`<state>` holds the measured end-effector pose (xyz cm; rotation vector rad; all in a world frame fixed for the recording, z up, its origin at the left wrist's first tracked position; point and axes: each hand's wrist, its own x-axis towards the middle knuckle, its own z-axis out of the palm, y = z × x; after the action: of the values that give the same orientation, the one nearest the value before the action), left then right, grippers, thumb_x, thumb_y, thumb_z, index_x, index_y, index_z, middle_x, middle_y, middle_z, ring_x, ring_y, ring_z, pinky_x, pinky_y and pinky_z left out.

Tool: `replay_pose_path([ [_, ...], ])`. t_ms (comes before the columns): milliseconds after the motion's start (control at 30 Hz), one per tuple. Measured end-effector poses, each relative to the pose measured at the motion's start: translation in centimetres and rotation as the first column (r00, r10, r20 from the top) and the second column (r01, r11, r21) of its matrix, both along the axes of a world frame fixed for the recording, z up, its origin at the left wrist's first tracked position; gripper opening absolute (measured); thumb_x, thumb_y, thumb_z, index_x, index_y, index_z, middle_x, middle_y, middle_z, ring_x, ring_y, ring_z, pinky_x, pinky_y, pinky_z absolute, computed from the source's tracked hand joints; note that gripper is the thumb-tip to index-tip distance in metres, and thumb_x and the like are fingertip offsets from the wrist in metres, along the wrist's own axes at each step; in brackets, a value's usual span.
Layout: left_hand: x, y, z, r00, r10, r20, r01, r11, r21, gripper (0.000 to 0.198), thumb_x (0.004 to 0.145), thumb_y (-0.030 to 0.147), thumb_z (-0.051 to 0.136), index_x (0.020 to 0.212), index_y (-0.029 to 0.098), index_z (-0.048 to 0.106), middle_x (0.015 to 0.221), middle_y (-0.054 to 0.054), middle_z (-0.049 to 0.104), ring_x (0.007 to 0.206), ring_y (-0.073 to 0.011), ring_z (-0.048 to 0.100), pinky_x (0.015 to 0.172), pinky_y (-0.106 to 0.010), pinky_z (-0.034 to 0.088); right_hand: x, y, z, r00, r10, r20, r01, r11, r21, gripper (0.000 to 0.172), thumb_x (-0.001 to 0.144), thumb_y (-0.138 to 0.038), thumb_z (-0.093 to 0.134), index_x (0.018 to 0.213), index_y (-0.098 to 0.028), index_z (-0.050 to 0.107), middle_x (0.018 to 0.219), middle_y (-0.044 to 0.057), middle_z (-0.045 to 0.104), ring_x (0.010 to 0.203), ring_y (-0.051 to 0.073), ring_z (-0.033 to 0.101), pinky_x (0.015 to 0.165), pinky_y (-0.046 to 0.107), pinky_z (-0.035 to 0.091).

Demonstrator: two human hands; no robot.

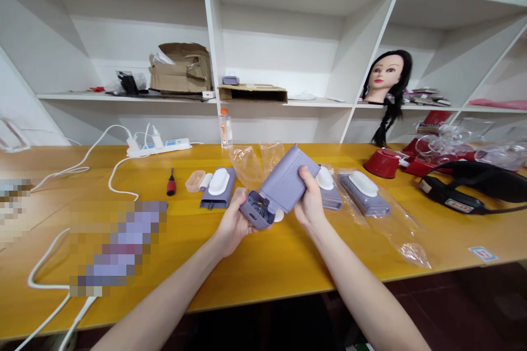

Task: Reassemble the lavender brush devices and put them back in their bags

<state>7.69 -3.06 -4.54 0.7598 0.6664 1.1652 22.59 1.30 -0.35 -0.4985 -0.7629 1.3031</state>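
Both hands hold a lavender-grey plastic device up over the yellow wooden table (263, 279). My right hand (310, 197) grips its ribbed rectangular casing (288, 179), and my left hand (233, 224) holds a open-ended grey end piece (257, 209) showing dark inner parts. The two pieces meet at an angle. Just left of my hands lies a similar grey device with a white oval top (218, 189). Two more (325, 186) (364, 191) rest to the right on clear plastic bags, the nearer one touching my right hand's side.
A red-handled screwdriver (171, 183), small translucent box (195, 180), power strip (158, 148) with white cables and bottle (225, 128) stand farther back. Red objects (382, 163) and a black headset (469, 186) lie right. White shelves (288, 101) hold cardboard and a mannequin head (385, 79).
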Motion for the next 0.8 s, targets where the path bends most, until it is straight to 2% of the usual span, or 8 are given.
replay_pose_path([
  [133,0.3,0.1,-0.1,0.998,0.028,-0.062,-0.029,0.999,-0.013,0.05,0.078,0.062,0.042,0.11,0.023,0.047,0.095,-0.007,0.067,0.058,-0.0183,0.065,0.041,-0.021,0.035,-0.1,0.0,0.0,0.999,-0.049,0.02,0.049,0.999,-0.018,0.032,0.065,-0.041,0.07,0.086,-0.018,0.061,0.077,0.001,0.067,0.069,0.017,0.062,0.069,0.031,0.053],
  [200,0.3,0.3,-0.2,0.996,0.047,-0.078,-0.05,0.998,-0.036,0.053,0.078,0.064,0.04,0.111,0.022,0.047,0.093,-0.008,0.067,0.055,-0.0174,0.065,0.04,-0.02,0.034,-0.2,-0.2,0.0,0.995,-0.099,0.021,0.099,0.995,0.005,0.031,0.064,-0.038,0.071,0.086,-0.019,0.061,0.078,0.0,0.067,0.07,0.016,0.061,0.069,0.029,0.052],
  [300,0.1,0.7,-0.2,0.992,0.111,-0.052,-0.116,0.989,-0.09,0.052,0.08,0.062,0.039,0.111,0.021,0.048,0.091,-0.008,0.067,0.061,-0.0173,0.066,0.044,-0.02,0.039,-0.4,-0.6,-0.1,0.98,-0.194,0.036,0.189,0.975,0.115,0.033,0.061,-0.033,0.074,0.087,-0.019,0.06,0.08,-0.001,0.067,0.071,0.015,0.061,0.071,0.03,0.05],
  [400,0.0,0.9,-0.2,0.985,0.171,0.001,-0.17,0.977,-0.132,0.049,0.082,0.058,0.037,0.111,0.021,0.047,0.088,-0.006,0.066,0.061,-0.0168,0.066,0.044,-0.019,0.038,-0.5,-0.9,-0.2,0.958,-0.286,0.035,0.271,0.935,0.229,0.035,0.059,-0.031,0.074,0.088,-0.019,0.06,0.08,0.0,0.068,0.072,0.016,0.061,0.075,0.032,0.047],
  [500,0.1,0.7,-0.1,0.988,0.155,0.024,-0.152,0.983,-0.106,0.048,0.082,0.058,0.037,0.113,0.022,0.045,0.086,-0.006,0.066,0.058,-0.0172,0.065,0.04,-0.018,0.034,-0.6,-1.1,-0.3,0.967,-0.254,0.027,0.238,0.933,0.271,0.037,0.06,-0.032,0.073,0.092,-0.02,0.06,0.083,0.002,0.068,0.073,0.017,0.061,0.076,0.034,0.047],
  [667,0.4,0.0,0.1,0.996,0.05,-0.079,-0.052,0.998,-0.028,0.057,0.08,0.066,0.031,0.111,0.022,0.047,0.082,-0.006,0.067,0.054,-0.0175,0.063,0.039,-0.019,0.031,-1.0,-1.5,-0.4,0.989,-0.132,0.06,0.115,0.967,0.226,0.034,0.062,-0.033,0.073,0.09,-0.02,0.061,0.081,0.002,0.068,0.071,0.018,0.061,0.073,0.034,0.048],
  [800,0.4,-0.3,0.2,0.994,0.004,-0.111,-0.002,1.0,0.022,0.057,0.079,0.066,0.031,0.11,0.022,0.049,0.086,-0.006,0.067,0.055,-0.0154,0.063,0.042,-0.02,0.032,-1.3,-1.6,-0.6,0.982,-0.176,0.066,0.157,0.962,0.223,0.035,0.062,-0.032,0.073,0.092,-0.02,0.061,0.082,0.002,0.067,0.071,0.017,0.06,0.071,0.032,0.048],
])
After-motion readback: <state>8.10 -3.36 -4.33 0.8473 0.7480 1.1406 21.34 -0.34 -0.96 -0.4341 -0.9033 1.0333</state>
